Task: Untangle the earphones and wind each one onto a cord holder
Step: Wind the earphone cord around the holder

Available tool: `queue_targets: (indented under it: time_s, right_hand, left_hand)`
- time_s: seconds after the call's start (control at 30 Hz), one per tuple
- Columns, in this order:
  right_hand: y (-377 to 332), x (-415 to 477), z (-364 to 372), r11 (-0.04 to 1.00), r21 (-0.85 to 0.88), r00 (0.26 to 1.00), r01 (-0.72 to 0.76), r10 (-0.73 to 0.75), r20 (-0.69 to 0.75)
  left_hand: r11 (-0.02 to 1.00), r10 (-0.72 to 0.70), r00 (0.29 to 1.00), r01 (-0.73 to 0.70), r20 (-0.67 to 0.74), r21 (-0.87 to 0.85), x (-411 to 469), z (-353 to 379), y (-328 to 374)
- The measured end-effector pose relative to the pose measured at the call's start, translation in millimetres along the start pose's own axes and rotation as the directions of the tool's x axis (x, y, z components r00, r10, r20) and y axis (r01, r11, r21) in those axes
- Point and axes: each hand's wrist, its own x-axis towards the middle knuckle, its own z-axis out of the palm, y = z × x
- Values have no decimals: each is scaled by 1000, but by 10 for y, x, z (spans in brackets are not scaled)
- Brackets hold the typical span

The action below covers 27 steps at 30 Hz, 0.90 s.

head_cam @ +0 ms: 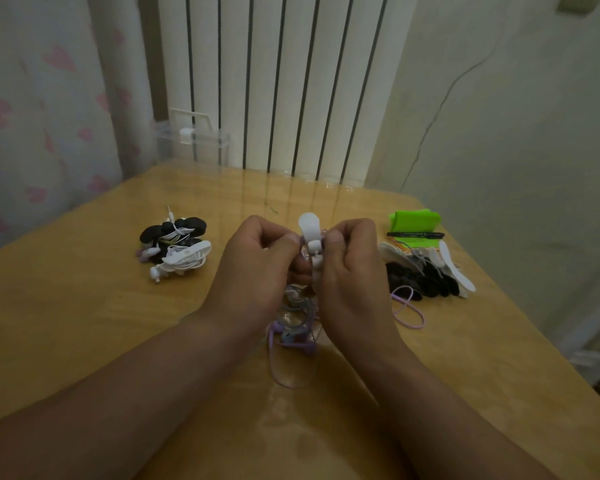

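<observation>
Earphones with a lilac cord (293, 336) hang in a loose tangle between the two hands, above the middle of the wooden table (84, 323), with loops of the cord trailing down onto the surface toward its near edge. Both hands are raised and closed around a white cord holder (309, 226), whose rounded top stands up between them. The left hand (257, 268) pinches the holder's left side with thumb and curled fingers; the right hand (352, 268) pinches its right side the same way, thumb tip against the lilac cord at the holder's waist. How many turns of cord sit on the holder cannot be told, since the fingers hide it.

Toward the left edge lies a pile of wound earphones (174, 247), white cords on black and white holders. Toward the right edge lies a heap of spare holders (426, 275), black and white, with a lilac cord loop (407, 308) just in front of it. Behind the heap sit a black marker (414, 234) and a green folded item (414, 219), near the far right corner.
</observation>
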Motion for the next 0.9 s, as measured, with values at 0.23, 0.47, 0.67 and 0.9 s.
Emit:
queue_targets:
  time_s: [0.23,0.47,0.67,0.9]
  right_hand:
    - [40,32,-11,1000,10,999,25,-25,-24]
    - [61,56,-60,999,-7,998,48,-48,51]
    - [69,147,-218,995,-43,977,89,-79,199]
    - [71,219,-421,995,-42,914,94,-69,400]
  left_hand:
    - [980,-1,989,-29,148,196,-53,-4,73]
    - [974,-50,983,8,179,226,-26,-4,46]
    - [977,-26,984,-13,177,213,5,-72,53]
    - [975,-62,957,-3,282,224,106,-214,68]
